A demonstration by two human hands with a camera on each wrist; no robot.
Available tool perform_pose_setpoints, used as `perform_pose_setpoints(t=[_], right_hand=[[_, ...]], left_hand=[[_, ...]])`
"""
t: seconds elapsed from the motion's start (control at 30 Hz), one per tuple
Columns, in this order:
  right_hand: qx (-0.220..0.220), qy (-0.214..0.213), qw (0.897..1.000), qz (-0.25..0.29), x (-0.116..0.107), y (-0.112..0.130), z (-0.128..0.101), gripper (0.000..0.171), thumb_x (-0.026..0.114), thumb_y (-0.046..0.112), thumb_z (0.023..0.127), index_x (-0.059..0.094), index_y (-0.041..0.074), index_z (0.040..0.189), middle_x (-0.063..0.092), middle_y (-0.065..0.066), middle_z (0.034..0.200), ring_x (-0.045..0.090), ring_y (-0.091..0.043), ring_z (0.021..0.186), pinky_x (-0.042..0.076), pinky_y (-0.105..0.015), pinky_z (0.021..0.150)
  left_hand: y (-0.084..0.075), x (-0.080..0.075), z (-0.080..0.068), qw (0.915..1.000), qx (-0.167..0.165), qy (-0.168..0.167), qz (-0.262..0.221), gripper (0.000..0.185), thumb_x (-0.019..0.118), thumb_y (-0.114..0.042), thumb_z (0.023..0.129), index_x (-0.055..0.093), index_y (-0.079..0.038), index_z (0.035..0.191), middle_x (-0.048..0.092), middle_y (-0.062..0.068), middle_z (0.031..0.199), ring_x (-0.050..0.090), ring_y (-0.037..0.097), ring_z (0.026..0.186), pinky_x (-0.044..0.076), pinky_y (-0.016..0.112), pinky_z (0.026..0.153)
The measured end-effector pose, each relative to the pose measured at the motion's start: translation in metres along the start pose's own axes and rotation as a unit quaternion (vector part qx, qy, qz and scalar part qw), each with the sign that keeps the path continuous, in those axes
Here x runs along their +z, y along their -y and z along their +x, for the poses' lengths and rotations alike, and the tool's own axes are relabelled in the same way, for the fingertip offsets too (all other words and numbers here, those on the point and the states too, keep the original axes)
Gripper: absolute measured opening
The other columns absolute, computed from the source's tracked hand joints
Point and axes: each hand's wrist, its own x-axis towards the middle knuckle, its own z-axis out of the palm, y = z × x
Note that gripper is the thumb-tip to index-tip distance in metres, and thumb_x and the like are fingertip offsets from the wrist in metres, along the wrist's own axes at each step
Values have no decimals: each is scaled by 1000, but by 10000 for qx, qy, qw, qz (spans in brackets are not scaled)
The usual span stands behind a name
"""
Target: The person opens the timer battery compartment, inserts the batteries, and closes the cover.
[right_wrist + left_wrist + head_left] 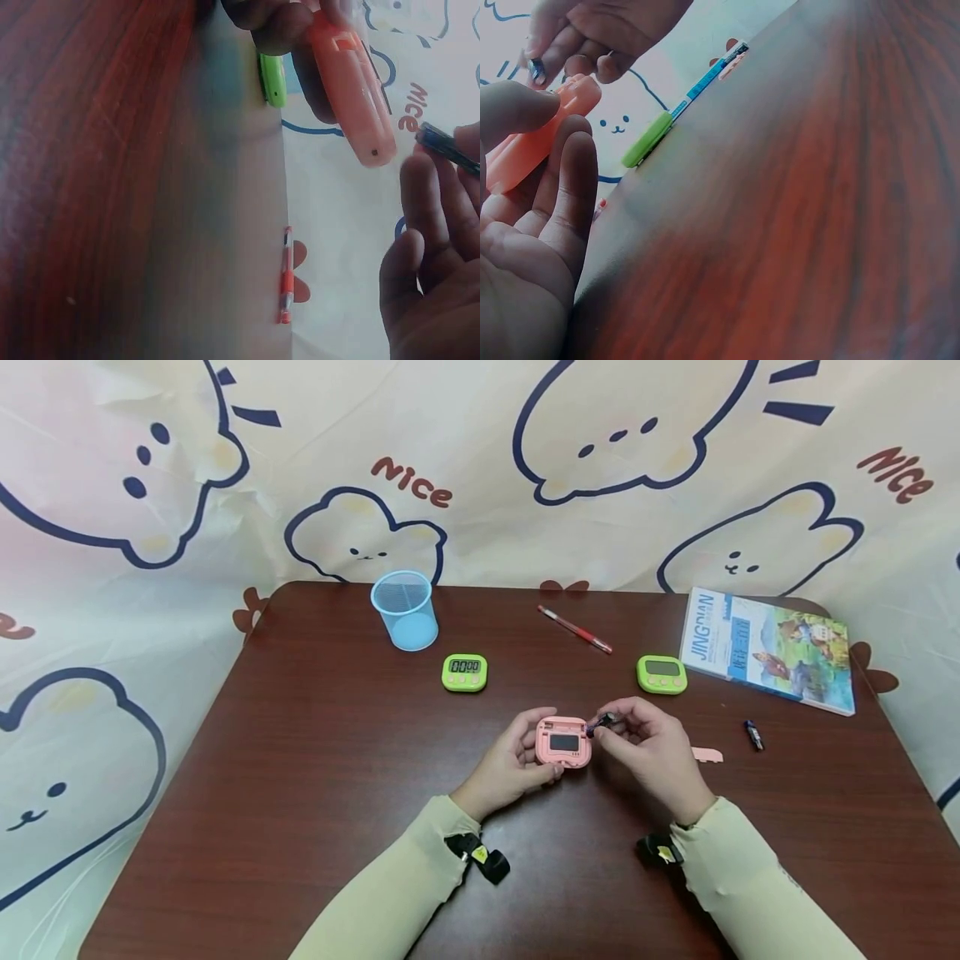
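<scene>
My left hand point(510, 764) grips a small pink digital timer point(564, 761) by its left side, thumb at the lower edge and fingers at the upper edge. Its dark screen faces up in the head view. Between the thumb and fingertips of my right hand point(656, 760) is a dark AAA-like battery point(446, 148), pinched close to the timer's upper right corner. A pink battery cover point(707, 755) lies on the table, partly hidden behind the right hand. Farther right lies another small dark battery point(754, 736).
Two green timers, one on the left point(464, 673) and one on the right point(662, 675), lie beyond my hands. A blue mesh cup point(408, 618) stands at the back left of the brown table point(300, 760). Behind are a red pen point(574, 628) and a book point(780, 647).
</scene>
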Motion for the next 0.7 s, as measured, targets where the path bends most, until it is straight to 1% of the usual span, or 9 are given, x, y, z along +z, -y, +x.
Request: perform_pose_setpoints(t=[0.1,0.17,0.23,0.3,0.4,0.53,0.6,0.7], right_hand=[[-399,102,9974,-585,1,2,4,29,71,4,93,71,13,120,64,0,92,55,-12,79,48,-24,59],[-706,148,9920,-1035,2,4,6,34,73,4,91,70,14,123,63,3,91,55,-10,79,48,-23,61],[-940,201,9860,-1360,3,5,9,33,77,5,88,71,15,119,64,6,90,56,-9,80,50,-22,64],[-1086,241,9812,-1577,4,7,11,28,81,6,85,73,16,110,65,8,90,57,-8,81,51,-21,68],[-1251,333,9754,-1784,6,8,15,21,82,7,84,74,18,99,65,10,91,57,-7,84,52,-23,71],[-1403,435,9696,-1955,8,7,18,18,82,6,83,76,17,97,64,9,94,56,-8,88,52,-26,72],[-1415,442,9695,-1951,9,6,18,18,83,7,83,77,16,97,63,8,94,57,-9,88,51,-27,72],[-1284,435,9752,-1747,10,3,18,18,82,7,84,77,16,98,64,8,96,59,-9,88,52,-26,73]], left_hand=[[0,0,0,10000,15,7,41,76,64,17,87,27,2,152,57,33,130,66,13,91,56,21,70],[-1,-1,0,10000,7,42,48,76,65,17,88,27,1,152,56,33,131,66,13,92,56,21,70],[-1,-2,0,10000,-2,76,44,76,64,16,88,27,1,152,55,34,133,65,13,93,56,21,71],[-2,-2,0,9999,-14,102,32,76,64,16,89,26,1,152,54,34,133,65,13,94,56,21,72],[-2,-2,-1,9999,-16,108,35,75,64,16,89,26,1,152,54,35,134,65,13,96,56,21,73],[-2,-2,-1,9999,-19,112,62,74,64,16,89,27,1,152,55,31,134,65,14,99,56,21,76],[-2,-2,-1,9999,-24,107,86,74,64,15,89,27,0,152,56,29,135,65,14,101,56,22,78],[-2,-2,0,9999,-26,105,118,75,65,15,89,27,0,152,57,26,135,65,14,104,56,23,81]])
